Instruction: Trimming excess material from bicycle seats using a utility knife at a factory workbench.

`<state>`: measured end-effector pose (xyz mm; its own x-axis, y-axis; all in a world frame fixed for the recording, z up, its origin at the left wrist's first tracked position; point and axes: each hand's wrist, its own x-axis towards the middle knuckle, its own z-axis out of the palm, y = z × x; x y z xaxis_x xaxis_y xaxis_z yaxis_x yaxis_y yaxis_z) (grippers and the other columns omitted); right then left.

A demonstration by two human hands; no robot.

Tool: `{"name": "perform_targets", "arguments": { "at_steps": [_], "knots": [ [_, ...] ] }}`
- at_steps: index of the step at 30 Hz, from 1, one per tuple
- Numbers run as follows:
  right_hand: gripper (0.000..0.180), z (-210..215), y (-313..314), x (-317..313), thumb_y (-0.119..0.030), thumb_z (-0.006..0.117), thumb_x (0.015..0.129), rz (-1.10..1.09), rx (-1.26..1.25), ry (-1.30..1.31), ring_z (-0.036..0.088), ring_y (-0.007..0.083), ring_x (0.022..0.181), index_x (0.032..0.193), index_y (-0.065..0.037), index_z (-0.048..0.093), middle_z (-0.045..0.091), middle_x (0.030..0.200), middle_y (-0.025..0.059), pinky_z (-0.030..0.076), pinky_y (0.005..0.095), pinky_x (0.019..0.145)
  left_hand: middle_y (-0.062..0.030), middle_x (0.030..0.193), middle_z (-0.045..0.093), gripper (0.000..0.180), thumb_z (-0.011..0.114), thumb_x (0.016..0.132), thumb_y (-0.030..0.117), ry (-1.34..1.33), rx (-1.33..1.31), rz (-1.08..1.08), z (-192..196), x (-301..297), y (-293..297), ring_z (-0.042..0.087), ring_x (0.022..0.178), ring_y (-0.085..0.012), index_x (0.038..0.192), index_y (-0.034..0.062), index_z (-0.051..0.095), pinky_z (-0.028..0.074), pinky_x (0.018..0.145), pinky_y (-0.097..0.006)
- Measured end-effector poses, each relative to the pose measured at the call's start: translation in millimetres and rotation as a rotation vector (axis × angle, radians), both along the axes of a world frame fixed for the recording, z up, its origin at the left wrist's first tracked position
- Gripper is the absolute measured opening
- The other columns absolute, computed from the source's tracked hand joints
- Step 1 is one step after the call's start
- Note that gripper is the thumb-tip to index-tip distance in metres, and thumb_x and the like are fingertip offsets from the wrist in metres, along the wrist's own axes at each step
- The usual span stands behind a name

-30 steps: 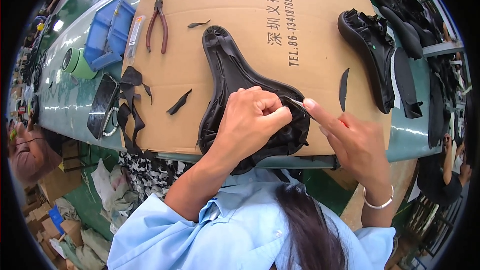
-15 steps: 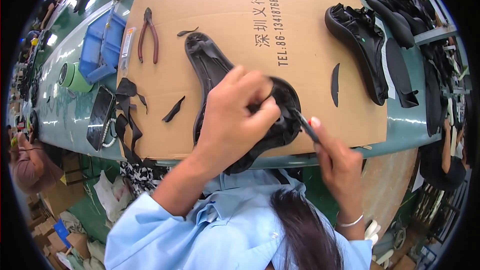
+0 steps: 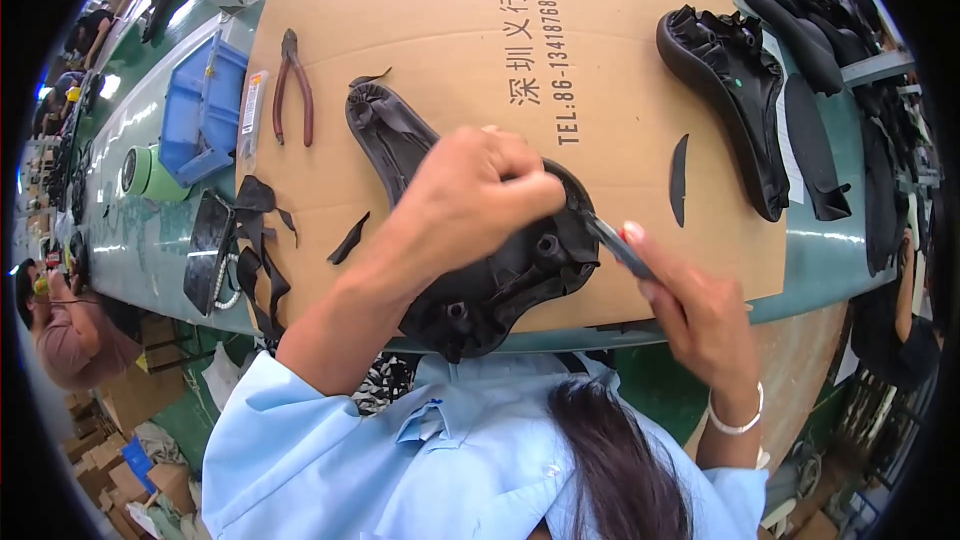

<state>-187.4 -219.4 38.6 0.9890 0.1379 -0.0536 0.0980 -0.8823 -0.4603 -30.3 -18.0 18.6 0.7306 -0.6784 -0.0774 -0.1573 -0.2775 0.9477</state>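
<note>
Head view: a black bicycle saddle (image 3: 470, 230) lies underside up on a sheet of brown cardboard (image 3: 480, 50) that covers the green tabletop (image 3: 150, 230), its narrow nose pointing to the far left and its wide rear hanging over the near edge. The left hand (image 3: 480, 190) presses down on the wide rear, fingers curled and closed over the saddle's right rim, so its grip is pressed together on the saddle. The right hand (image 3: 700, 310) pinches a slim grey blade tool (image 3: 615, 245) between thumb and fingers, its tip at the rim just beside the left fingertips.

The main risk, as I judge it, is that the tip works very close to the left fingers: a slip off the rim could drive it into them. The saddle's rear overhangs the cardboard edge, so hard pressure there could tip or shift it and throw the cut off line, gouging the cover.

Black trimmed strips (image 3: 350, 238) lie on the cardboard to the left, with red-handled pliers (image 3: 292, 85) further off; a second saddle (image 3: 730, 105) lies to the far right. They are well apart from the hands and look unlikely to interfere.
</note>
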Motion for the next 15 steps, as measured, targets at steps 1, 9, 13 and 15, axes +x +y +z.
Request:
{"name": "perform_targets", "arguments": {
  "at_steps": [1,9,13,15],
  "knots": [
    [0.056,-4.1,4.8,-9.2,0.000,0.059,0.083,-0.066,0.123,-0.015,0.057,0.0238,0.058,0.137,-0.013,0.049,0.061,0.077,0.0106,0.045,0.0335,0.055,-0.0073,0.053,0.046,0.022,0.060,0.073,0.014,0.000,-0.002,0.001,2.9,2.7,-1.2,0.042,0.053,-0.0171,0.058,0.0004,0.052,0.040,0.060,-0.034],
    [0.057,-36.5,77.0,-57.6,-0.006,0.047,0.093,-0.626,0.521,-0.011,0.048,0.0088,0.048,0.148,-0.012,0.031,0.060,0.074,0.0063,0.044,0.0253,0.048,-0.0019,0.067,0.039,0.038,0.053,0.085,0.019,0.410,-0.666,0.114,14.5,5.7,-10.9,0.037,0.070,-0.0151,0.055,0.0114,0.030,0.031,0.069,-0.028],
    [0.058,-22.7,95.5,-45.0,-0.010,0.046,0.094,-0.780,0.850,0.202,0.047,0.0081,0.047,0.149,-0.013,0.026,0.056,0.067,0.0039,0.043,0.0233,0.047,-0.0051,0.082,0.050,0.035,0.049,0.092,0.025,0.731,-1.502,0.067,37.8,-10.9,-36.7,0.043,0.074,-0.0169,0.065,0.0042,0.055,0.035,0.070,-0.029],
    [0.059,-17.1,97.1,-45.0,-0.010,0.047,0.094,-0.772,0.864,0.183,0.047,0.0076,0.047,0.149,-0.012,0.027,0.055,0.065,0.0037,0.042,0.0226,0.047,-0.0059,0.086,0.053,0.039,0.048,0.094,0.027,0.795,-1.713,0.054,37.4,-9.5,-33.1,0.044,0.075,-0.0173,0.068,0.0025,0.062,0.036,0.070,-0.029]
  ]
}}
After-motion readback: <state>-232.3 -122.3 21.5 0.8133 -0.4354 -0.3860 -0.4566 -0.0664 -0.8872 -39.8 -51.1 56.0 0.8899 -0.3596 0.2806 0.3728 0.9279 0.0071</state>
